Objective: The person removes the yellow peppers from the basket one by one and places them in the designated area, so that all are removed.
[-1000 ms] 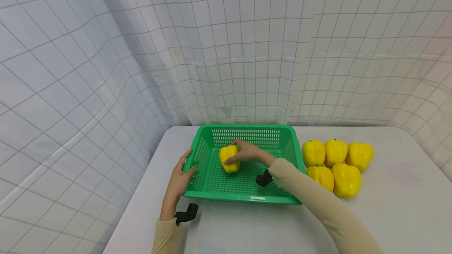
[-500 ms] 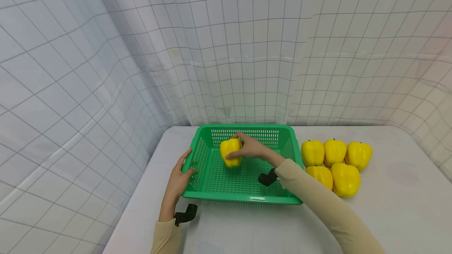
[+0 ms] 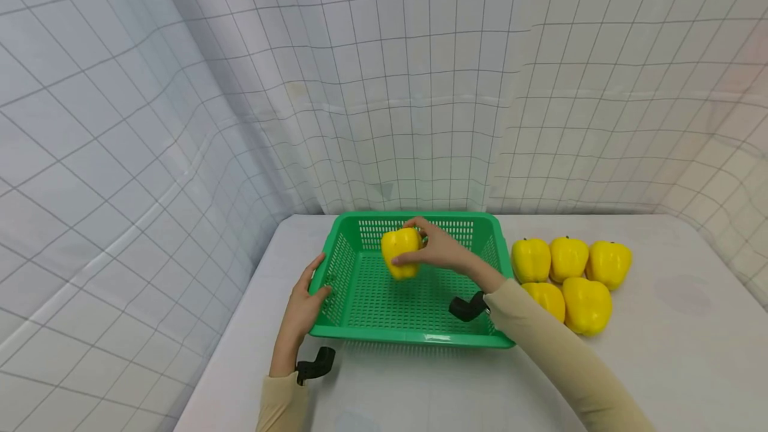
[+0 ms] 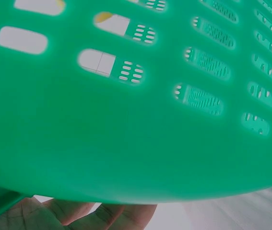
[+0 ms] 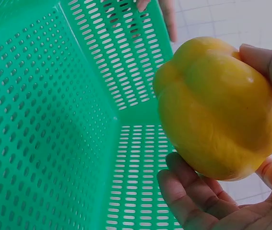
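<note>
My right hand [image 3: 441, 249] holds a yellow bell pepper [image 3: 401, 245] above the floor of a green plastic basket [image 3: 414, 337]. In the right wrist view, thumb and fingers curve around the bell pepper [image 5: 217, 110], and the slotted basket wall [image 5: 145, 115] stands beside it. At the basket's left side, my left hand [image 3: 303, 309] grips the rim, with the thumb on the inner side. The basket wall [image 4: 116, 129] fills most of the left wrist view; only part of the left hand [image 4: 92, 215] shows at its bottom edge.
Several more yellow bell peppers [image 3: 588, 307] sit close together on the white table [image 3: 678, 352], just right of the basket. A white gridded curtain [image 3: 420, 119] hangs behind the table and along its left side.
My right hand has lifted the bell pepper off the basket floor and carried it slightly right and back. The left hand stays at the basket rim.
</note>
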A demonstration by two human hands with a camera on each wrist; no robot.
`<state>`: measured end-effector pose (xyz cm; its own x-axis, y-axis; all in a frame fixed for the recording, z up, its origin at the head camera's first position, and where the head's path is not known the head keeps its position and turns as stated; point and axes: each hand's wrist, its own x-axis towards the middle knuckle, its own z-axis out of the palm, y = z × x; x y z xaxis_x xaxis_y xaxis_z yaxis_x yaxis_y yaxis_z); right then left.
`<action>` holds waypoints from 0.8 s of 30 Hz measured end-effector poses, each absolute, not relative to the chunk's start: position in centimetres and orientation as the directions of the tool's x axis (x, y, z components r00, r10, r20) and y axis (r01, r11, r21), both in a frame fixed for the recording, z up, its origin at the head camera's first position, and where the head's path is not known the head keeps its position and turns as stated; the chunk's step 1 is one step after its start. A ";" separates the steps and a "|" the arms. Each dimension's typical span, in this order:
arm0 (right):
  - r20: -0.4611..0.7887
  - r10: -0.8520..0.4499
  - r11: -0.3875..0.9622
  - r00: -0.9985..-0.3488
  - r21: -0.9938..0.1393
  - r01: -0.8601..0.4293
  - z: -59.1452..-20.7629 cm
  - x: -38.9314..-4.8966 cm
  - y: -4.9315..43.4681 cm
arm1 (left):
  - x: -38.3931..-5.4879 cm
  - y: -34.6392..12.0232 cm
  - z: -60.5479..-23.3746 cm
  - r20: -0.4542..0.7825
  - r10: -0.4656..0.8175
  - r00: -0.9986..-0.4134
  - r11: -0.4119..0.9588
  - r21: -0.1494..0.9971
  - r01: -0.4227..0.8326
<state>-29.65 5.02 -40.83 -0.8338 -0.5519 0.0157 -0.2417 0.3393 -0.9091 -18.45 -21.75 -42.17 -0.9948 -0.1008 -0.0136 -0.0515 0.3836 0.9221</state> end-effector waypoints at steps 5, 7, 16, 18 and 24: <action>0.040 -0.552 0.315 -0.833 -0.915 -0.252 -40.4 -28.8 5.9 | -18.5 -21.8 -42.3 -0.014 -0.100 -0.995 0.378 0.924 -0.051; 0.043 -0.543 0.306 -0.839 -0.920 -0.246 -40.2 -28.4 6.2 | -18.5 -21.9 -42.4 -0.013 -0.098 -0.995 0.377 0.925 -0.049; 0.120 -0.457 0.291 -0.881 -0.916 -0.276 -39.7 -27.4 8.0 | -18.6 -21.9 -42.5 -0.007 -0.090 -0.996 0.375 0.926 -0.040; 0.142 -0.430 0.293 -0.891 -0.912 -0.287 -39.7 -27.1 8.4 | -18.6 -22.0 -42.5 -0.007 -0.087 -0.996 0.374 0.927 -0.039; 0.164 -0.367 0.258 -0.916 -0.928 -0.270 -39.4 -26.0 10.0 | -18.6 -21.9 -42.5 -0.009 -0.092 -0.996 0.376 0.926 -0.043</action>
